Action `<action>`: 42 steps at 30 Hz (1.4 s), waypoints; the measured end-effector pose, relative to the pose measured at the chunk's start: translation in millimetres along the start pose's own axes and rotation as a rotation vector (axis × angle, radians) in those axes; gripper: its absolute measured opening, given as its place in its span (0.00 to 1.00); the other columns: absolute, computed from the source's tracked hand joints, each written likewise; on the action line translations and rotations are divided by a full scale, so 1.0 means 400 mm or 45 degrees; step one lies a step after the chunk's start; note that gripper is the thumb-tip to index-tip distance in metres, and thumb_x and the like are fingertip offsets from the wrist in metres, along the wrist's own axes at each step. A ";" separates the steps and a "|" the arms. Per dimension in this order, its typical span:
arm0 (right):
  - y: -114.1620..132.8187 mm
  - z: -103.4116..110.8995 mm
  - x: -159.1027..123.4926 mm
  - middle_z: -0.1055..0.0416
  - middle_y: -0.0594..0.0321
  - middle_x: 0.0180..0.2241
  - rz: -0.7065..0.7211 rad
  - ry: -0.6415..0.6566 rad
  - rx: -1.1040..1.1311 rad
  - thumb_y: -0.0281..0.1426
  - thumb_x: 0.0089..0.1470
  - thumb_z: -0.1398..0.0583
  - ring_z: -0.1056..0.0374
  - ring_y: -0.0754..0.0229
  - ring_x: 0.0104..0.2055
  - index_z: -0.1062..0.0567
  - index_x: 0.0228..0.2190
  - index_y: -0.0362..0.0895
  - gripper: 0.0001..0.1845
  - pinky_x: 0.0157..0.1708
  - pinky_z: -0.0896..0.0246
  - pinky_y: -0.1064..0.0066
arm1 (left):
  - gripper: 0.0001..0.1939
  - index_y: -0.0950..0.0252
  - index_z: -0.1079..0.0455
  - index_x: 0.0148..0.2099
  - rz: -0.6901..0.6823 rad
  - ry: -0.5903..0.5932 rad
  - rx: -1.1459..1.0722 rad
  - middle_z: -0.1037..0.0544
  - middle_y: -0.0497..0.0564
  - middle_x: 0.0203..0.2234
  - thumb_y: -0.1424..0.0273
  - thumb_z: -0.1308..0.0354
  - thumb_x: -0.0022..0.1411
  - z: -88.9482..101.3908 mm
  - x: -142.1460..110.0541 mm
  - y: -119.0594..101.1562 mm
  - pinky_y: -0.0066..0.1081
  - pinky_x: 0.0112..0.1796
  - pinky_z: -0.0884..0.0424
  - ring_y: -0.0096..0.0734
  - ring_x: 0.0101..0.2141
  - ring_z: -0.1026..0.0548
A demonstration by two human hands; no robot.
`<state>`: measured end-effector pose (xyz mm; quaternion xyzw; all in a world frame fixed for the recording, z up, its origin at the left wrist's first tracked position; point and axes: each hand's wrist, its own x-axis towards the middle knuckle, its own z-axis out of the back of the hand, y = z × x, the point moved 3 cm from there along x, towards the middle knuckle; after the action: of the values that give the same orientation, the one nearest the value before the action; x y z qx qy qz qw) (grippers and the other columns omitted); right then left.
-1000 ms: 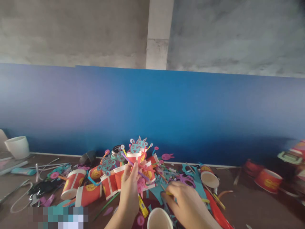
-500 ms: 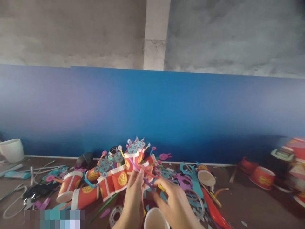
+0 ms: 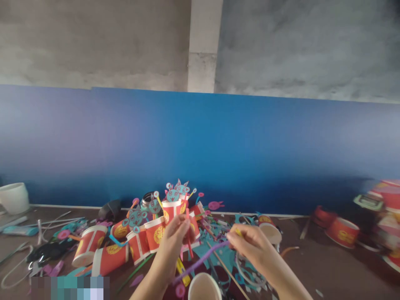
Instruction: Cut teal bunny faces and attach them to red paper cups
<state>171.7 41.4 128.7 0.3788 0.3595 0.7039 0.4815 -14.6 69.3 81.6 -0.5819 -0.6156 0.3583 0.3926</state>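
My left hand [image 3: 173,246] is raised over the table with its fingers pinched on a red straw [image 3: 188,241] that hangs down from them. My right hand [image 3: 253,246] is closed on one end of a purple strip [image 3: 203,259], which runs down and left toward my left wrist. Just behind both hands lies a pile of red paper cups [image 3: 146,239] with yellow emblems, some topped with teal paper animal faces [image 3: 173,194]. A white paper cup [image 3: 203,287] stands open below my hands at the bottom edge.
Coloured paper scraps, straws and cut-outs litter the brown table [image 3: 325,271]. A blue panel [image 3: 218,146] backs the table. A white pot [image 3: 14,198] sits far left, more red cups [image 3: 343,232] at right, scissors-like tools and loops [image 3: 18,260] at left.
My right hand rose from the scraps, met the left hand, then pulled the purple strip away to the right. My left hand stayed in place, now holding only the red straw.
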 end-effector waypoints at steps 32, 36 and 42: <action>-0.043 -0.136 0.023 0.35 0.59 0.56 -0.228 0.012 0.563 0.52 0.50 0.43 0.46 0.48 0.61 0.36 0.56 0.50 0.35 0.56 0.47 0.59 | 0.22 0.66 0.37 0.22 0.656 0.515 -0.114 0.38 0.42 0.10 0.51 0.44 0.52 -0.084 -0.073 0.077 0.23 0.14 0.54 0.17 0.09 0.46; -0.042 -0.126 0.023 0.27 0.56 0.46 -0.232 -0.014 0.647 0.50 0.49 0.41 0.35 0.51 0.52 0.34 0.55 0.46 0.35 0.51 0.42 0.63 | 0.26 0.65 0.39 0.19 0.684 0.594 -0.070 0.47 0.39 0.06 0.48 0.49 0.54 -0.082 -0.069 0.071 0.23 0.14 0.61 0.15 0.09 0.53; -0.027 -0.127 0.033 0.27 0.64 0.19 -0.080 0.075 0.702 0.48 0.49 0.39 0.34 0.64 0.19 0.20 0.32 0.41 0.22 0.25 0.39 0.73 | 0.15 0.65 0.38 0.27 0.534 0.574 -0.180 0.37 0.41 0.14 0.59 0.43 0.52 -0.088 -0.076 0.057 0.23 0.14 0.64 0.13 0.10 0.53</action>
<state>128.3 49.7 98.7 0.4635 0.5629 0.5749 0.3711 27.4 40.0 74.6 -0.7867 -0.4029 0.2497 0.3954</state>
